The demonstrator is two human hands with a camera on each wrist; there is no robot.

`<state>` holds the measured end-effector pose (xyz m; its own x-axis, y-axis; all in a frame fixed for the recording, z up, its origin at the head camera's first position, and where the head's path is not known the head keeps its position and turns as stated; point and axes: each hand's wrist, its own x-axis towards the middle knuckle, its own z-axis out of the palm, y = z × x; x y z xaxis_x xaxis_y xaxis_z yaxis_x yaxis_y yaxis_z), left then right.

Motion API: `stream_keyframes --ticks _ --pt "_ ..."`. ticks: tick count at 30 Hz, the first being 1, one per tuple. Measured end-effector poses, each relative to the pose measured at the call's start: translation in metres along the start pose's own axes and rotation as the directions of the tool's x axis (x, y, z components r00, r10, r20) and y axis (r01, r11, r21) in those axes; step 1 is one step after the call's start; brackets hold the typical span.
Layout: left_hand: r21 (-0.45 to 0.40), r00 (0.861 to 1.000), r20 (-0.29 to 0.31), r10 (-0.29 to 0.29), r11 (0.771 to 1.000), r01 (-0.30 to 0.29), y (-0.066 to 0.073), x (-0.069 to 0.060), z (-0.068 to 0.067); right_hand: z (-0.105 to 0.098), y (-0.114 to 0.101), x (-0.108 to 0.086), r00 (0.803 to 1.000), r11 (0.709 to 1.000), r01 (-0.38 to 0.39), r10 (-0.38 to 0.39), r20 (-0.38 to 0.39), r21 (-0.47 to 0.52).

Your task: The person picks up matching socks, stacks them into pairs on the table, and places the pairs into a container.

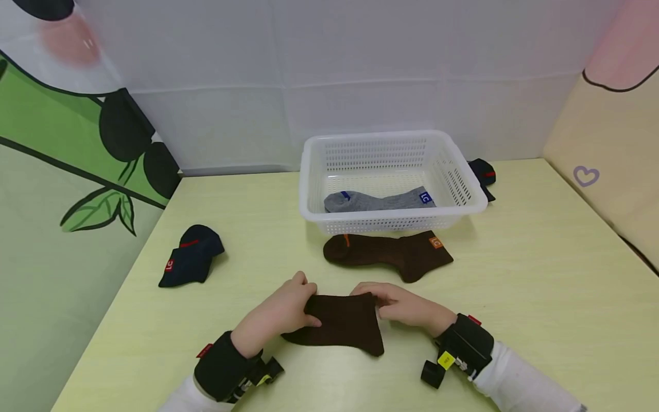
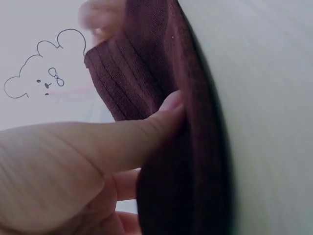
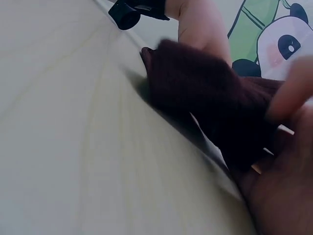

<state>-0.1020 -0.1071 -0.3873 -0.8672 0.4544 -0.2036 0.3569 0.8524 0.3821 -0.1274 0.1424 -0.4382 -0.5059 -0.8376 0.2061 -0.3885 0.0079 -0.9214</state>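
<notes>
In the head view, the left hand [image 1: 280, 309] and right hand [image 1: 401, 304] pinch the nearer brown sock [image 1: 346, 323]; at the left wrist, the thumb [image 2: 164, 110] crosses it; at the right, its edge, off the table [image 3: 63, 161], probably wants even, gentle tension.

“LC” on three socks [image 1: 378, 202] [image 1: 393, 252] [image 1: 190, 266]

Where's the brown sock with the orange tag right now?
In the head view, the orange-tagged sock lies on the table, slightly right of centre, in front of the white basket and beyond the brown sock that the left hand grips.
</notes>
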Motion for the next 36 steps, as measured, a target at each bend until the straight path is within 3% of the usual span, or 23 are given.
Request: stream_keyframes --ticks 5,7,11,14,17,21,23,25,28,33,36 --pt "-0.015 1.000 -0.001 -0.015 1.000 0.015 0.001 -0.001 -0.001 -0.001 0.002 0.001 1.000 0.968 0.006 -0.006 -0.002 -0.251" --pt "-0.016 1.000 -0.002 -0.016 1.000 0.016 0.001 -0.001 -0.001 -0.001 0.001 0.001 0.999 0.981 -0.017 0.009 -0.039 -0.194" --pt "-0.017 1.000 0.004 -0.018 1.000 0.018 0.001 -0.001 -0.001 -0.002 0.000 -0.001 0.983 0.998 -0.040 0.047 -0.180 0.041" --pt "-0.018 1.000 0.011 -0.023 1.000 0.023 0.002 -0.001 -0.002 -0.005 -0.001 -0.004 0.952 0.987 -0.052 0.096 -0.292 0.155" --pt "-0.017 1.000 0.013 -0.026 1.000 0.026 0.003 -0.001 -0.003 -0.008 -0.003 -0.005 0.907 0.976 -0.122 0.183 -0.380 0.179" --pt "0.000 1.000 0.024 -0.020 1.000 0.020 0.004 -0.002 -0.004 -0.011 -0.004 -0.008 0.822 0.943 -0.315 0.327 -0.467 0.105" --pt "0.018 0.999 0.037 -0.022 1.000 0.021 0.004 -0.002 -0.005 -0.012 -0.004 -0.009 0.808 0.928 -0.371 0.339 -0.482 0.030" --pt "0.041 0.999 0.044 -0.023 0.999 0.021 0.005 -0.003 -0.005 -0.014 -0.003 -0.011 0.811 0.923 -0.384 0.320 -0.489 -0.033" --pt "0.068 0.999 0.043 -0.023 0.997 0.021 0.004 -0.003 -0.005 -0.016 -0.001 -0.017 0.826 0.934 -0.343 0.250 -0.506 -0.098" --pt "0.079 1.000 0.024 0.004 0.997 -0.005 0.000 -0.001 -0.002 -0.023 0.002 -0.028 0.833 0.960 -0.269 0.189 -0.520 -0.081" --pt "0.051 0.999 0.023 0.025 0.998 -0.027 -0.004 0.002 -0.001 -0.028 0.001 -0.037 0.835 0.951 -0.285 0.186 -0.518 -0.117"
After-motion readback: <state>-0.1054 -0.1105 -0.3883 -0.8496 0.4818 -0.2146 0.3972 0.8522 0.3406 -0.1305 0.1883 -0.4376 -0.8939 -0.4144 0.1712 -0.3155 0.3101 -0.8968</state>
